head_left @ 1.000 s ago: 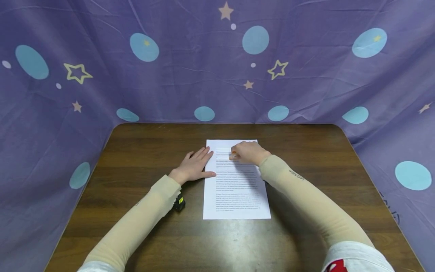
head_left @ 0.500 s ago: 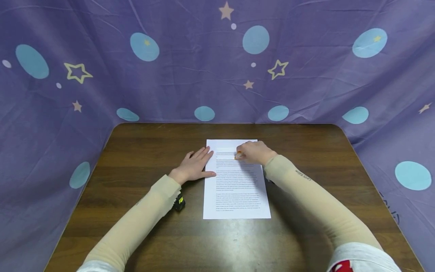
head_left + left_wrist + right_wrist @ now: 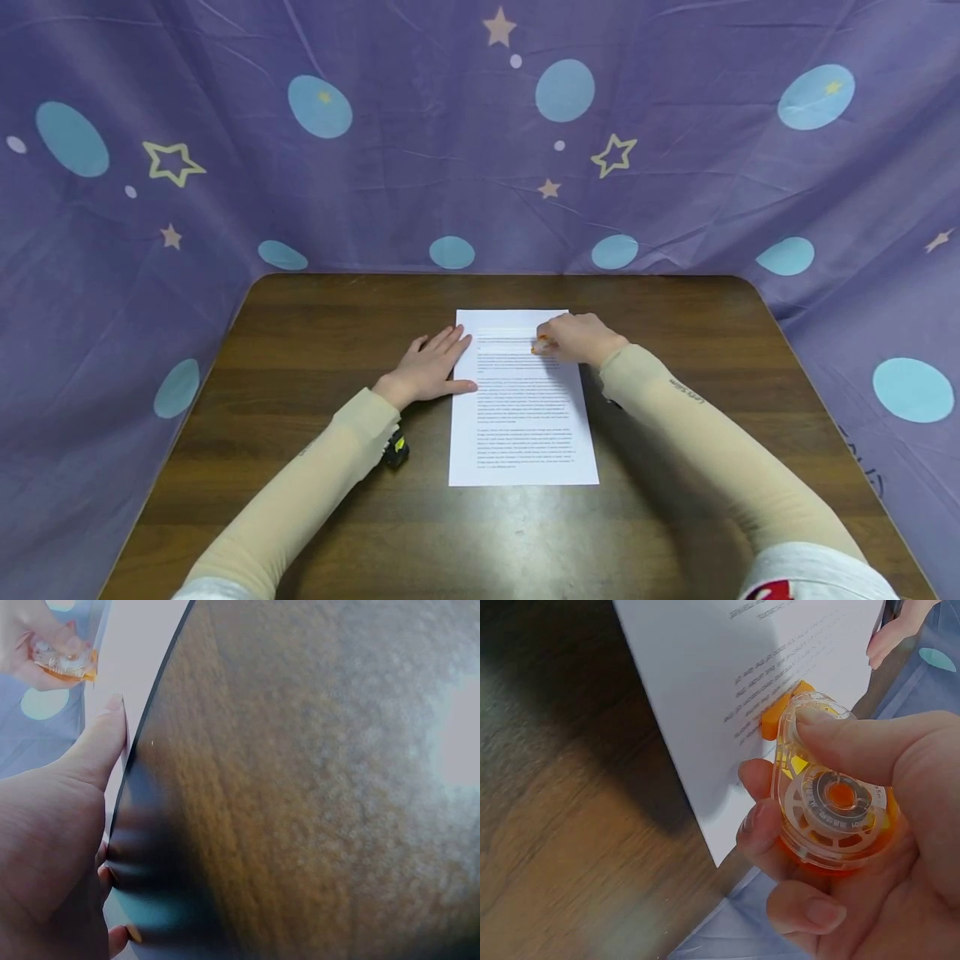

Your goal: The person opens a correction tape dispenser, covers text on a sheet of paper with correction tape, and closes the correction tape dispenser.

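A purple curtain (image 3: 390,167), printed with blue ovals and stars, stands behind the worktop (image 3: 420,542) and along its left and right sides. The worktop has a dark wood grain and rounded far corners. Two pale sleeves, the left sleeve (image 3: 300,487) and the right sleeve (image 3: 712,454), reach in from the near edge; the right one bears dark lettering close to the cuff. A printed sheet (image 3: 517,442) lies flat midway between the left and right edges, its top close to the far edge; the wording is too small to read.

The hands are both at the sheet. The left hand (image 3: 426,368) lies flat with its fingers straight and spread, across the sheet's left edge: the thumb and the nearest fingertips rest on the paper, the outer fingers over the wood. The right hand (image 3: 583,337) is over the upper right part of the sheet and grips a tape dispenser (image 3: 832,799), thumb against one face, fingers curled about the other side.

The dispenser's transparent case holds a reel (image 3: 821,821) with a grey ring, an orange hub (image 3: 841,796) at its centre and a yellow part beside it. An orange tip (image 3: 778,718) projects towards the printed lines; contact with the paper cannot be told. A small black-and-yellow object (image 3: 396,450) sits beside the left cuff.
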A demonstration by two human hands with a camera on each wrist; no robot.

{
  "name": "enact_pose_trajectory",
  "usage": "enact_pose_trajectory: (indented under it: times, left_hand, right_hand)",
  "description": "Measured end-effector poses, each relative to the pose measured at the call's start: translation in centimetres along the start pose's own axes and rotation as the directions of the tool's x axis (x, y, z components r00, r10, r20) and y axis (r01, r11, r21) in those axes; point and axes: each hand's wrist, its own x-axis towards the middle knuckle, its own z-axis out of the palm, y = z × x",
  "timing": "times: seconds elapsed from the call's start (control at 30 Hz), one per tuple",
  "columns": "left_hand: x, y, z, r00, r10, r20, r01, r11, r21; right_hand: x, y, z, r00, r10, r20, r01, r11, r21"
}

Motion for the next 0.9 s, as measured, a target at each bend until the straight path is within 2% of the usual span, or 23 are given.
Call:
enact_pose_trajectory:
  times: [0.47,0.9]
  left_hand:
    - [0.0,0.1,0.0,1.000,0.013,-0.018,-0.013,1.000,-0.011]
    - [0.1,-0.1,0.1,1.000,0.010,-0.008,-0.010,1.000,-0.012]
  right_hand:
    - [-1.4,1.9,0.2,1.000,0.021,0.018,-0.021,1.000,0.009]
    - [-2.3,3.3,0.2,0.999,0.033,0.029,-0.033,0.999,0.008]
